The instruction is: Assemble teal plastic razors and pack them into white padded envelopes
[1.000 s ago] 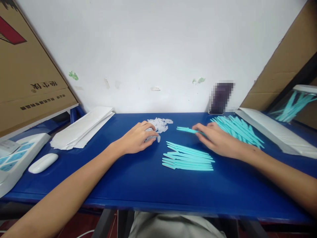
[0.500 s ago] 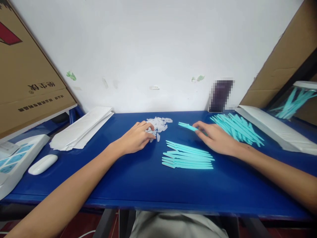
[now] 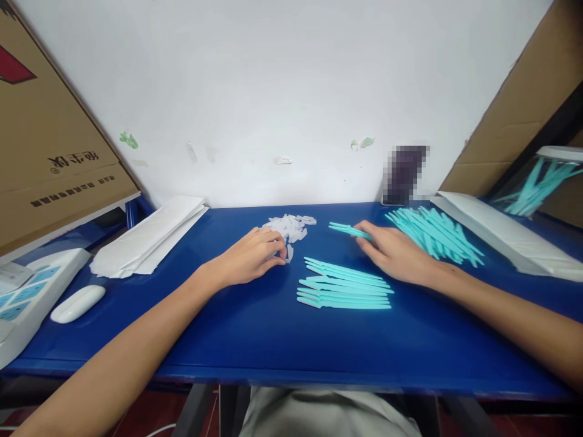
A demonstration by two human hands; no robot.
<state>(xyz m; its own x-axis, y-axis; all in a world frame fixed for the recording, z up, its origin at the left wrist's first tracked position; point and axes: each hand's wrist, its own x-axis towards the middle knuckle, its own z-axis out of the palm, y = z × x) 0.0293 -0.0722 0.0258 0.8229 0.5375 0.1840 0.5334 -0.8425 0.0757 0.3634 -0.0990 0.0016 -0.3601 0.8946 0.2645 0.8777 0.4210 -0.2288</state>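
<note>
At the edge of a heap of small translucent blade caps [image 3: 291, 226], my left hand [image 3: 249, 256] has its thumb and forefinger drawn together. A single cap [image 3: 290, 250] touches these fingertips; its lower end is partly hidden. My right hand [image 3: 392, 247] grips a couple of teal eyebrow razors [image 3: 341, 228] between thumb and fingers, their tips pointing left over the table. Below and between the hands lies a row of teal razors [image 3: 346, 285], side by side. A looser pile of razors [image 3: 435, 235] rests just beyond my right hand.
A white bag [image 3: 505, 233] and a clear tub with teal razors [image 3: 542, 182] are at the right. Leftward are folded white bags [image 3: 150, 237], a white case [image 3: 78, 303], a power strip [image 3: 36, 291] and a cardboard box [image 3: 59, 133]. A phone-like pixelated object [image 3: 403, 176] leans on the wall.
My left forefinger has curled down toward the thumb, beside the cap at the heap's near edge. My right hand has barely shifted and keeps hold of the razors.
</note>
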